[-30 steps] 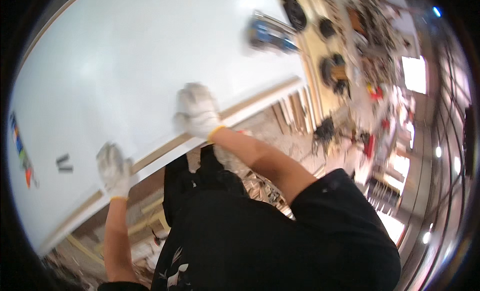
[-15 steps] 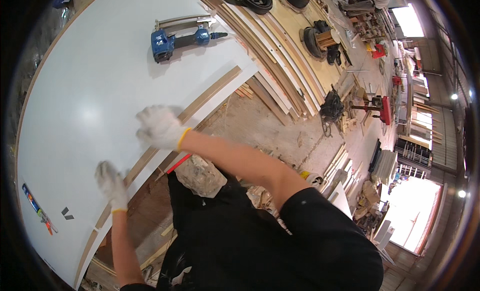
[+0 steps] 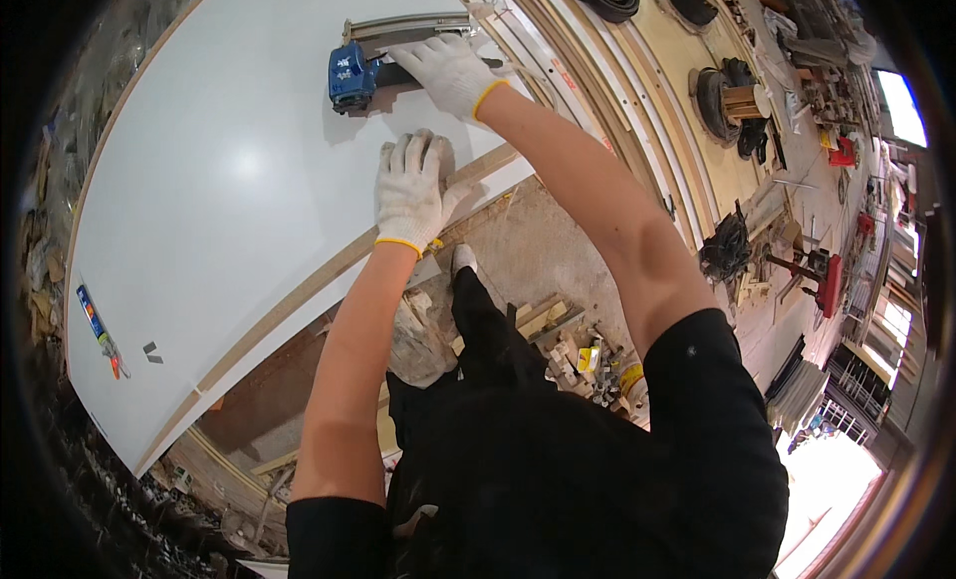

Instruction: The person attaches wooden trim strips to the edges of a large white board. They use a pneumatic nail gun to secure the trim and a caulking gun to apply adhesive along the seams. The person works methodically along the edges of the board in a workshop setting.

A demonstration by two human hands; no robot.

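A large white panel [image 3: 229, 211] spreads before me, with a narrow brown wood strip [image 3: 284, 305] along its near edge. At the panel's far right lies a blue nail gun [image 3: 352, 76] with a long metal magazine. My right hand [image 3: 448, 73], in a white knit glove with a yellow cuff, is over the gun's handle and hides most of it. Its fingers are stretched toward the gun's head, not visibly wrapped round. My left hand [image 3: 410, 189], gloved alike, lies with fingers extended on the panel, its thumb by the strip.
At the panel's left lie a blue-and-green tube [image 3: 92, 315] with an orange tip and small grey pieces [image 3: 151, 352]. Long boards [image 3: 617, 111] are stacked beyond its right end. Wood offcuts [image 3: 568, 365] litter the floor beside my leg, and a red tool [image 3: 827, 280] stands farther right.
Both hands have moved right and away along the panel. My right hand has gone from the strip to the nail gun; my left has slid up the strip. The view has shifted too.
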